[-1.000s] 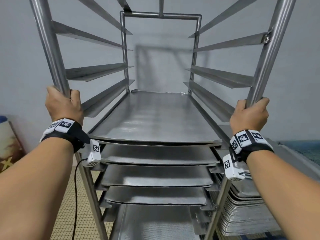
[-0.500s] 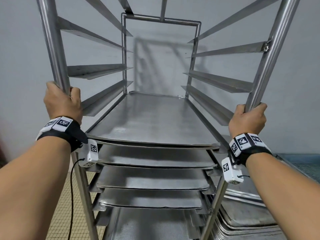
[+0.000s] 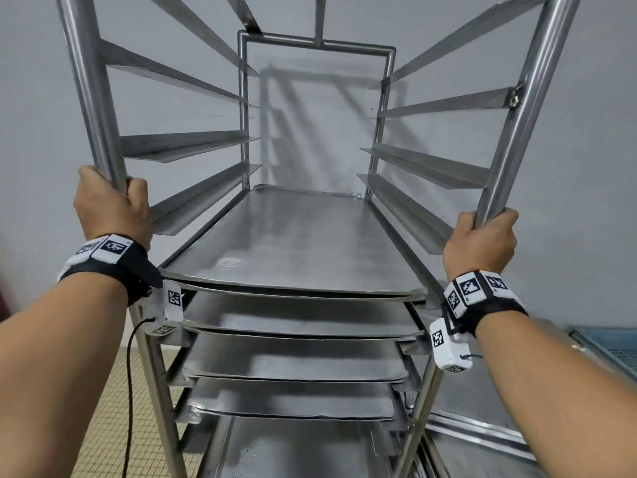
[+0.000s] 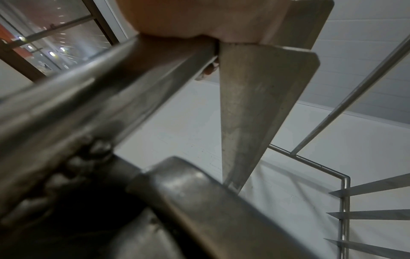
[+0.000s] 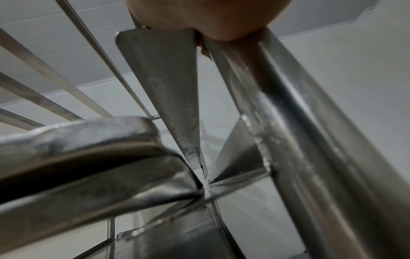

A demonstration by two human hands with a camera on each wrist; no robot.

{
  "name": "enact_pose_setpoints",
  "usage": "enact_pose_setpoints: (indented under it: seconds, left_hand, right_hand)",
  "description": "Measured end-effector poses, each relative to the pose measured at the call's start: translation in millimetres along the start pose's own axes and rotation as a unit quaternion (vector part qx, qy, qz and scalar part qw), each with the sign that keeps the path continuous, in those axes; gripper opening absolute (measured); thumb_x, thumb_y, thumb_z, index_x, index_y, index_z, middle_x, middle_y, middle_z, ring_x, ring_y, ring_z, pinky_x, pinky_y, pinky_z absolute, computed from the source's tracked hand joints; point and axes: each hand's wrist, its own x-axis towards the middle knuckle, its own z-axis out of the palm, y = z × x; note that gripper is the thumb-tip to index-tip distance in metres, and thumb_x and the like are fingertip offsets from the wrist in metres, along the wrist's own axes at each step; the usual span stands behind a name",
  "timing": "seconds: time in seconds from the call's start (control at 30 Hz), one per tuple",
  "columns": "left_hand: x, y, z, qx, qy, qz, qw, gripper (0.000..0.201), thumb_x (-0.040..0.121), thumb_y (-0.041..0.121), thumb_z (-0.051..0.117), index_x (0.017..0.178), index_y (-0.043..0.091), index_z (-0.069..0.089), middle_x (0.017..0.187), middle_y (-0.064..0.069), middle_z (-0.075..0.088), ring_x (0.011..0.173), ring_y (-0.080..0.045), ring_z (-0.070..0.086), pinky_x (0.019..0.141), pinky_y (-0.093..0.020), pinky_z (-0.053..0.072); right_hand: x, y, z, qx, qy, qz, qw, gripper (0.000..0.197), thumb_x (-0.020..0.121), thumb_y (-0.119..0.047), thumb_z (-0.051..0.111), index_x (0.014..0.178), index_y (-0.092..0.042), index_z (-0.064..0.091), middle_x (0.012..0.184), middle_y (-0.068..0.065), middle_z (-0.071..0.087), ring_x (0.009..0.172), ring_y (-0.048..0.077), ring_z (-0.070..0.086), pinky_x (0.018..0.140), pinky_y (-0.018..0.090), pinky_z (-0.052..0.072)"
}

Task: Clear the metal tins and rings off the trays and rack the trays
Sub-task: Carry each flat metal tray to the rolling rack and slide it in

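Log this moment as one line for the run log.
left hand: grips rack's left post | right hand: grips right post | rack: trays loaded, upper rails empty | tins, rings: none visible

Between the two sets of fingers (image 3: 138, 188), open room runs back above the top tray (image 3: 293, 243) to the rear frame (image 3: 317, 43). Side rails (image 3: 186, 146) jut inward just beyond each set. Below them, stacked trays (image 3: 296, 360) seem too tightly spaced to pass a hand.
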Motion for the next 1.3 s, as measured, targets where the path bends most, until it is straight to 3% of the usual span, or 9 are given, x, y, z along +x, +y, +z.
enact_pose_setpoints:
  seconds: [0.17, 0.5, 0.57, 0.7, 0.77, 0.87, 0.97, 1.17, 1.3]
  left_hand:
    - [5.4, -4.7, 21.9, 0.003, 0.016, -0.005, 1.000, 0.036, 0.087, 0.032, 0.044, 0.106, 0.001, 0.047, 0.104, -0.027, 0.056, 0.085, -0.038, 0.051, 0.072, -0.045, 0.041]
    - [30.5, -21.4, 73.0, 0.007, 0.013, -0.009, 1.000, 0.018, 0.088, 0.029, 0.044, 0.098, 0.015, 0.041, 0.095, -0.016, 0.051, 0.082, -0.030, 0.047, 0.072, -0.041, 0.040]
    - [37.4, -28.1, 82.4, 0.003, 0.013, -0.010, 1.000, 0.023, 0.088, 0.030, 0.044, 0.100, 0.010, 0.044, 0.093, -0.012, 0.048, 0.082, -0.029, 0.046, 0.071, -0.039, 0.039]
    - [52.0, -43.6, 100.4, 0.002, 0.018, -0.004, 1.000, 0.035, 0.089, 0.029, 0.045, 0.109, 0.000, 0.048, 0.103, -0.023, 0.056, 0.088, -0.036, 0.051, 0.074, -0.041, 0.039]
    - [59.8, -51.1, 110.3, 0.003, 0.016, -0.004, 1.000, 0.034, 0.089, 0.030, 0.044, 0.108, 0.002, 0.048, 0.104, -0.023, 0.056, 0.090, -0.037, 0.053, 0.075, -0.042, 0.041]
    - [70.4, -61.8, 125.1, 0.000, 0.017, -0.007, 1.000, 0.029, 0.088, 0.032, 0.044, 0.104, 0.008, 0.047, 0.095, -0.012, 0.050, 0.089, -0.037, 0.054, 0.075, -0.044, 0.043]
    - [79.9, -68.2, 138.4, 0.001, 0.026, -0.007, 1.000, 0.035, 0.088, 0.033, 0.043, 0.107, 0.004, 0.048, 0.095, -0.013, 0.050, 0.088, -0.037, 0.053, 0.075, -0.044, 0.043]
    - [98.1, -86.4, 151.3, 0.008, 0.036, -0.018, 0.999, 0.037, 0.082, 0.041, 0.039, 0.098, 0.008, 0.044, 0.088, -0.006, 0.043, 0.085, -0.042, 0.056, 0.068, -0.052, 0.051]
    - [100.3, -85.1, 150.8, 0.005, 0.022, -0.014, 1.000, 0.026, 0.085, 0.036, 0.041, 0.098, 0.014, 0.042, 0.092, -0.009, 0.046, 0.082, -0.034, 0.051, 0.070, -0.045, 0.046]
  right_hand:
    - [10.9, 5.3, 31.7, 0.006, -0.010, -0.003, 1.000, 0.025, 0.093, -0.023, 0.048, 0.108, -0.002, 0.047, 0.084, 0.007, 0.054, 0.069, 0.030, 0.054, 0.063, 0.037, 0.048]
    - [22.3, 13.9, 91.3, 0.019, -0.012, -0.004, 1.000, 0.024, 0.094, -0.022, 0.047, 0.106, -0.002, 0.047, 0.081, 0.007, 0.053, 0.066, 0.029, 0.054, 0.060, 0.032, 0.044]
    - [22.4, 13.0, 101.7, 0.017, -0.009, -0.009, 1.000, 0.023, 0.093, -0.022, 0.047, 0.106, -0.002, 0.047, 0.081, 0.006, 0.052, 0.067, 0.029, 0.053, 0.060, 0.033, 0.045]
    - [24.0, 12.5, 124.9, 0.021, -0.005, -0.019, 1.000, 0.024, 0.093, -0.020, 0.048, 0.107, -0.001, 0.047, 0.082, 0.007, 0.052, 0.068, 0.028, 0.051, 0.061, 0.033, 0.043]
    - [24.6, 12.6, 137.3, 0.019, -0.004, -0.019, 1.000, 0.025, 0.093, -0.019, 0.048, 0.109, 0.001, 0.047, 0.083, 0.007, 0.051, 0.070, 0.027, 0.049, 0.063, 0.032, 0.040]
    - [25.7, 11.9, 157.7, 0.020, -0.005, -0.021, 1.000, 0.026, 0.093, -0.019, 0.048, 0.109, 0.001, 0.047, 0.083, 0.008, 0.051, 0.070, 0.027, 0.048, 0.063, 0.031, 0.038]
    - [25.6, 11.2, 173.6, 0.018, -0.003, -0.021, 1.000, 0.026, 0.093, -0.020, 0.048, 0.108, 0.001, 0.047, 0.083, 0.008, 0.051, 0.070, 0.027, 0.048, 0.062, 0.031, 0.038]
    - [17.1, 4.1, 186.8, 0.005, 0.011, -0.018, 1.000, 0.026, 0.092, -0.020, 0.047, 0.109, 0.000, 0.047, 0.083, 0.006, 0.051, 0.069, 0.027, 0.046, 0.062, 0.030, 0.034]
    - [14.6, 2.4, 188.4, 0.002, 0.013, -0.012, 1.000, 0.027, 0.092, -0.021, 0.046, 0.109, -0.001, 0.047, 0.083, 0.007, 0.052, 0.068, 0.028, 0.048, 0.061, 0.030, 0.036]
